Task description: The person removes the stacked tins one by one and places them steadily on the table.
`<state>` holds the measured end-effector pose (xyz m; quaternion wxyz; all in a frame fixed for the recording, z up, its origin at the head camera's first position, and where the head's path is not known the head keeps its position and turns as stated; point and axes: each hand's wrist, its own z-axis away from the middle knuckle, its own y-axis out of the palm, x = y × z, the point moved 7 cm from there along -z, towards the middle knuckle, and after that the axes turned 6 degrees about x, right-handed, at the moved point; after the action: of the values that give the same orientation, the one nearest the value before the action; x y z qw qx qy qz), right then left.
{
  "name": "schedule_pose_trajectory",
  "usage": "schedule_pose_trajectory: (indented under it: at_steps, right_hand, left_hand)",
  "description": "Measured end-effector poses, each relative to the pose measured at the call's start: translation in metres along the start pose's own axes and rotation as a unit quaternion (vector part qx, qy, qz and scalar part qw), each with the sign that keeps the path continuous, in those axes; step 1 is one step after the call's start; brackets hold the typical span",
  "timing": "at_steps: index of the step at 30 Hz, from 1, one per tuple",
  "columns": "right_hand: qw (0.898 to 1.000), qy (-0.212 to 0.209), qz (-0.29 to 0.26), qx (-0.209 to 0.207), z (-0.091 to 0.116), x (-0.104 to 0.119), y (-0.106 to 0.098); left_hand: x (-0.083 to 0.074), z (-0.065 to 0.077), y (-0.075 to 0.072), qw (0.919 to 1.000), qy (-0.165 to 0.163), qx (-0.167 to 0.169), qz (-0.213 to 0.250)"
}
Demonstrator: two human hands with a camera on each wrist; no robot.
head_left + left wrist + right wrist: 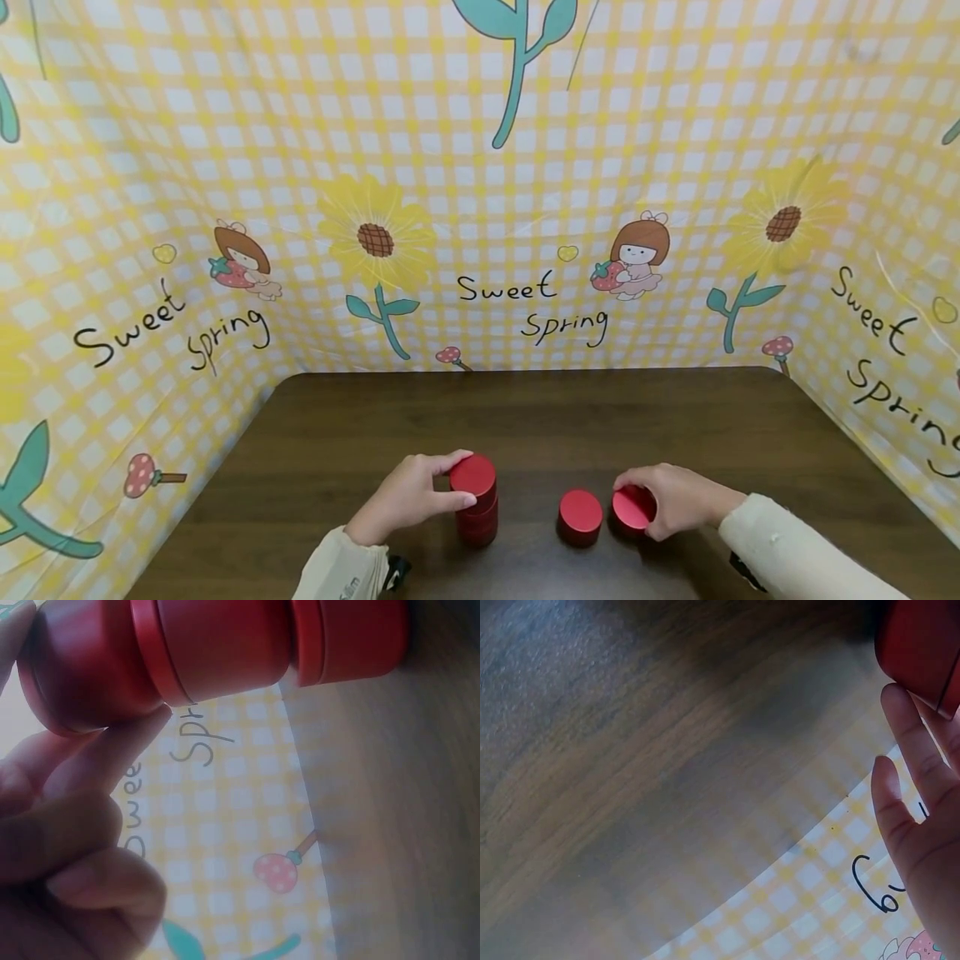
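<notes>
Technician: State the reference item
Inspector: The stack of three red canisters [480, 517], standing on the dark wood-grain bench [525, 417]. Each canister is a short cylinder with a seam around its side. The top canister [472, 476] sits slightly off line with those beneath it

Technician: Report the left hand
Inspector: The left hand [408, 497] is at the left side of the stack. Thumb and fingers are parted to the width of the top canister and grip it by opposite sides

Technician: Report the right hand
Inspector: The right hand [678, 500] is well to the right of the stack. Its thumb and fingers are curved around the outer canister [632, 510], parted to that item's width. Whether this canister bears on the bench cannot be told

Technician: List the remaining items
Inspector: The single canister [580, 518] stands upright to the right of the stack, between it and the outer canister, just beside the latter. A yellow-and-white checked cloth [487, 192], printed with flowers and "Sweet Spring", hangs behind the stack. A pale sleeve [795, 542] covers the right forearm, far right of the stack
</notes>
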<state>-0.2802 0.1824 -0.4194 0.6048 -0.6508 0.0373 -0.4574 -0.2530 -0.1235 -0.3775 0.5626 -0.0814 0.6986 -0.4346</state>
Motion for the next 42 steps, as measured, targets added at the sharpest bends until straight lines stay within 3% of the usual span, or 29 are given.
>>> schedule_pose_trajectory:
  at_steps: [16,23,28,31,35,38,42]
  right_hand:
    - [1.0,-0.001,-0.001,-0.005,0.004,-0.001,-0.004]
    - [0.999,0.011,0.028,-0.029,0.003,0.006,-0.024]
    - [0.997,0.005,0.04,-0.065,-0.002,0.015,-0.039]
    - [0.997,-0.009,0.01,-0.078,-0.008,0.023,-0.042]
    - [0.995,-0.03,-0.069,-0.064,-0.02,0.035,-0.037]
    - [0.989,-0.035,-0.129,-0.068,-0.029,0.044,-0.032]
    - [0.978,-0.029,-0.182,-0.102,-0.039,0.055,-0.032]
  left_hand:
    - [0.0,-0.002,0.0,1.0,0.002,0.001,0.007]
    - [0.003,-0.002,0.0,0.9997,0.009,-0.021,0.01]
    - [0.004,-0.002,0.003,0.9977,0.033,-0.06,-0.002]
    - [0.005,-0.001,0.005,0.9957,0.044,-0.082,-0.005]
    - [0.008,0.001,0.005,0.994,0.042,-0.1,0.001]
    - [0.012,0.001,0.004,0.9936,0.035,-0.108,0.002]
    - [0.017,0.003,0.004,0.9947,0.022,-0.1,-0.005]
